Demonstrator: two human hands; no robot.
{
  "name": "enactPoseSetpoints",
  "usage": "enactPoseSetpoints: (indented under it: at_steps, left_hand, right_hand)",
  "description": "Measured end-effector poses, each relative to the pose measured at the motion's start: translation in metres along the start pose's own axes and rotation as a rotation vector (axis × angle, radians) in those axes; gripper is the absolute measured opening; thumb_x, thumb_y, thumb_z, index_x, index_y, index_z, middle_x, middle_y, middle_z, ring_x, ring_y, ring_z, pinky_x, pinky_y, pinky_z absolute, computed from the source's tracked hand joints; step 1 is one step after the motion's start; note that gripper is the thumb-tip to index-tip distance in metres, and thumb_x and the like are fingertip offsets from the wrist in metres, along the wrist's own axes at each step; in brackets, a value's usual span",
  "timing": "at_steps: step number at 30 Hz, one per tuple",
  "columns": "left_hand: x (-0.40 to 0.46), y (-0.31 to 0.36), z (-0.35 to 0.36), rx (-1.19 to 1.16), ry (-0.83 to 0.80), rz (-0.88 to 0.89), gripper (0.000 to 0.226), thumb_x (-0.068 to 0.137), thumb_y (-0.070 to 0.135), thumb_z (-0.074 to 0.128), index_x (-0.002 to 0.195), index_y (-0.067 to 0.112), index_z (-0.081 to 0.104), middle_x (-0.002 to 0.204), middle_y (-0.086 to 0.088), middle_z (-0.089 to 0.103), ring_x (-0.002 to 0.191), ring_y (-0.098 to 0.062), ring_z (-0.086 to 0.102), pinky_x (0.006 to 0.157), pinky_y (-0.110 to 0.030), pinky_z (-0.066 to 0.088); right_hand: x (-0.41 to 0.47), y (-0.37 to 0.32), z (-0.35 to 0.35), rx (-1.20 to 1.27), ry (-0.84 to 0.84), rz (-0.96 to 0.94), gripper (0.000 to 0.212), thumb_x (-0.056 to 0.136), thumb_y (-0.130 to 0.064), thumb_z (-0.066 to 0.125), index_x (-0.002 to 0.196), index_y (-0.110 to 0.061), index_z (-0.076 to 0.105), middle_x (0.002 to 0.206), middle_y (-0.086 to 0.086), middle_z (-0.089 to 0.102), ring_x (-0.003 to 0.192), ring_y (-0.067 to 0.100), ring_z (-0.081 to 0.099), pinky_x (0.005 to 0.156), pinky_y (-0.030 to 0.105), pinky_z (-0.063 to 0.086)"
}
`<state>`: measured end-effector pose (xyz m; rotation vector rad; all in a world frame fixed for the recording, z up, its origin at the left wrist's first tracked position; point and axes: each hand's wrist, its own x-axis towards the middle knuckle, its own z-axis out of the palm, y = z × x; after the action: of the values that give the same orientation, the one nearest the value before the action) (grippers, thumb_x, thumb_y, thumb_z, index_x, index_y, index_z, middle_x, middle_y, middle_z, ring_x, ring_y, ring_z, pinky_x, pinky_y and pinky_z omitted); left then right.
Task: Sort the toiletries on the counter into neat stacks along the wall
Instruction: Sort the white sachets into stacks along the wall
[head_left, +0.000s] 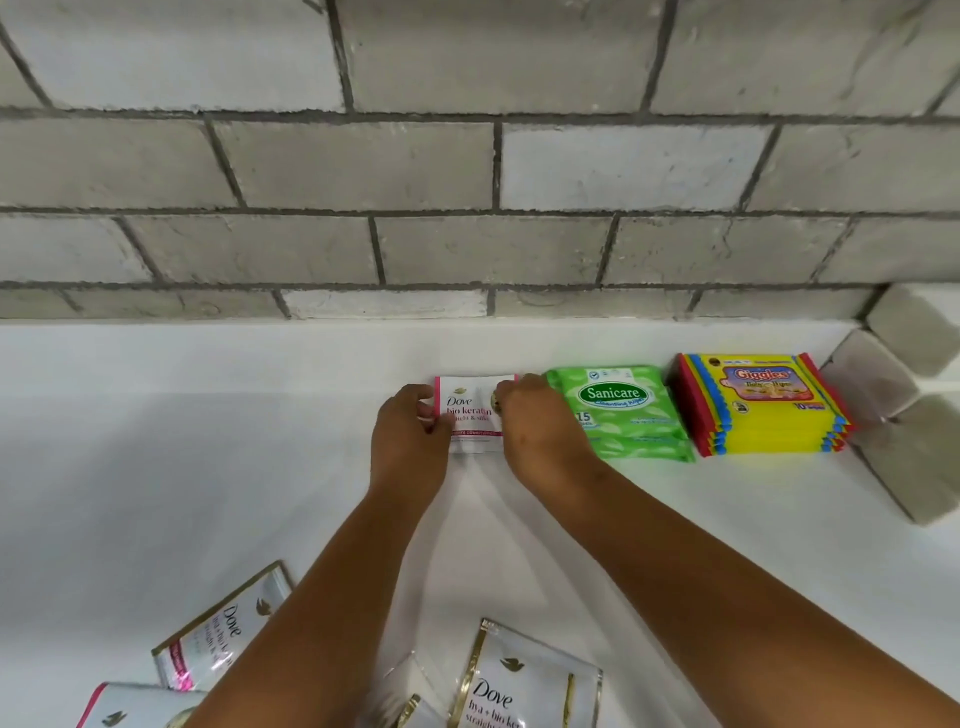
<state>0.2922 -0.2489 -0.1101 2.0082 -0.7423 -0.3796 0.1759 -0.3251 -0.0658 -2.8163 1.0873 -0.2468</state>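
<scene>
Left hand: our left hand pinches the left edge of the Dove sachet, fingers curled over the pink border.
Dove sachet: we find it flat on the white counter, near the block wall, white with a pink edge and a pink band, lettering upright to us; whether more sachets lie beneath it we cannot tell.
Right hand: our right hand grips the sachet's right edge, just beside the green wipes stack.
Green wipes stack: packs squared one on another, neat.
Yellow wipes stack: several packs aligned, close to the corner blocks.
Loose sachets: gold-trimmed Dove sachets lie skewed at the near counter edge, well apart from the row.
Step in hand, our judgement: we square the sachet's far edge parallel to the wall, keep a small gap from the green wipes, and press both sides down together so the slick film does not slide.
</scene>
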Motion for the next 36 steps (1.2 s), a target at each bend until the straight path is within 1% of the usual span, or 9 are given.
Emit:
enactPoseSetpoints:
  at_steps: [3,8,11,17,19,22,24,27,36]
  left_hand:
    - [0.001,-0.002,0.001,0.013,-0.006,0.011,0.031,0.09,0.017,0.063,0.121,0.019,0.061,0.114,0.001,0.063,0.089,-0.014,0.065,0.078,-0.021,0.043]
    - [-0.002,0.003,0.0,0.04,-0.026,0.019,0.027,0.093,0.016,0.059,0.12,0.019,0.061,0.11,0.002,0.067,0.086,-0.013,0.062,0.068,-0.019,0.04]
    - [-0.004,0.007,-0.003,0.046,-0.046,0.022,0.028,0.095,0.017,0.056,0.124,0.018,0.059,0.114,0.0,0.067,0.091,-0.014,0.062,0.067,-0.014,0.04]
    - [-0.02,0.006,-0.023,0.048,-0.029,-0.007,0.035,0.094,0.028,0.058,0.127,0.017,0.056,0.124,-0.005,0.059,0.107,-0.021,0.061,0.094,-0.035,0.049]
    - [-0.033,0.005,-0.036,0.071,-0.01,0.002,0.032,0.092,0.028,0.06,0.123,0.018,0.059,0.123,-0.005,0.059,0.108,-0.021,0.06,0.098,-0.036,0.047]
    - [-0.058,0.003,-0.058,0.091,0.014,0.032,0.026,0.092,0.029,0.061,0.116,0.018,0.063,0.12,-0.003,0.061,0.105,-0.019,0.06,0.095,-0.032,0.047]
    - [-0.078,0.002,-0.077,0.085,0.032,0.047,0.025,0.093,0.03,0.06,0.115,0.018,0.064,0.119,-0.001,0.06,0.101,-0.015,0.06,0.092,-0.027,0.046]
    - [-0.109,-0.005,-0.107,0.058,0.074,0.028,0.024,0.093,0.032,0.061,0.114,0.021,0.065,0.117,0.007,0.057,0.099,-0.01,0.059,0.088,-0.021,0.044]
    - [-0.175,-0.068,-0.204,0.171,0.163,-0.02,0.021,0.094,0.029,0.059,0.11,0.018,0.068,0.111,0.002,0.063,0.093,-0.012,0.062,0.077,-0.023,0.044]
  right_hand:
    - [0.0,-0.006,-0.002,-0.235,-0.021,-0.049,0.025,0.086,-0.002,0.047,0.107,-0.008,0.059,0.109,0.014,0.055,0.102,0.028,0.054,0.086,0.035,0.044]
    - [-0.002,-0.012,-0.007,-0.415,-0.123,-0.104,0.028,0.089,-0.006,0.046,0.115,-0.007,0.056,0.112,0.012,0.055,0.109,0.028,0.049,0.09,0.036,0.041]
    - [-0.003,-0.015,-0.013,-0.345,-0.172,-0.077,0.027,0.09,-0.007,0.047,0.116,-0.006,0.054,0.118,0.014,0.054,0.11,0.029,0.05,0.09,0.035,0.039]
    - [-0.019,-0.017,-0.007,-0.04,0.005,-0.077,0.025,0.088,-0.016,0.052,0.111,-0.008,0.059,0.114,0.014,0.056,0.106,0.032,0.051,0.093,0.037,0.038]
    - [-0.033,-0.023,-0.008,0.095,0.06,-0.084,0.029,0.088,-0.024,0.055,0.112,-0.008,0.062,0.113,0.014,0.059,0.109,0.032,0.052,0.098,0.037,0.035]
    - [-0.058,-0.038,-0.009,0.265,0.077,-0.098,0.03,0.088,-0.028,0.059,0.111,-0.009,0.066,0.109,0.012,0.065,0.107,0.031,0.056,0.097,0.037,0.039]
    - [-0.079,-0.05,-0.01,0.327,0.054,-0.085,0.035,0.089,-0.033,0.059,0.118,-0.014,0.064,0.117,0.009,0.064,0.112,0.029,0.055,0.099,0.038,0.042]
    - [-0.109,-0.068,-0.012,0.388,-0.061,-0.067,0.042,0.093,-0.04,0.056,0.13,-0.022,0.056,0.13,0.002,0.056,0.124,0.023,0.047,0.106,0.034,0.036]
    - [-0.16,-0.129,-0.008,0.343,-0.152,-0.185,0.046,0.093,-0.043,0.055,0.135,-0.026,0.051,0.136,-0.002,0.053,0.127,0.021,0.043,0.105,0.032,0.037]
